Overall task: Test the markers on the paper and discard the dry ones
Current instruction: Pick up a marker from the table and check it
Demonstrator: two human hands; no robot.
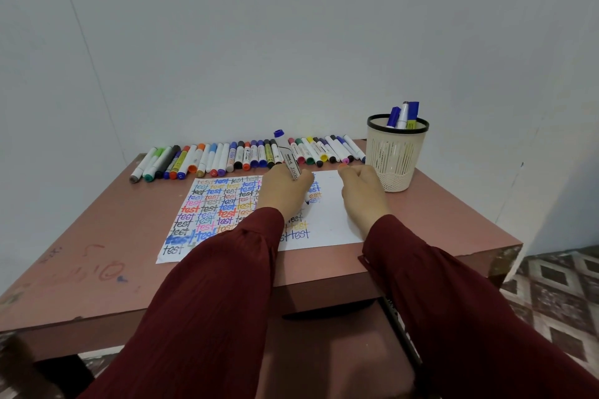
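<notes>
Left hand [283, 193] fingers grip a blue marker [291, 168] mid-barrel, probably light and stiff, tip on paper [330, 227]; right hand [363, 193] curled, contents unclear.

A white-barrelled marker [290, 163] with a blue cap on its back end is gripped in the left hand [285, 191], its tip set on the paper [334, 223]. The sheet is largely covered with the word "test" written in many colours. The right hand [364, 193] is rested on the paper's blank part, fingers curled; whether anything is held cannot be told. A row of capped markers [246, 155] is laid along the far edge of the brown table [97, 236]. Three markers [403, 115] are stood in a cream mesh basket [396, 155].
</notes>
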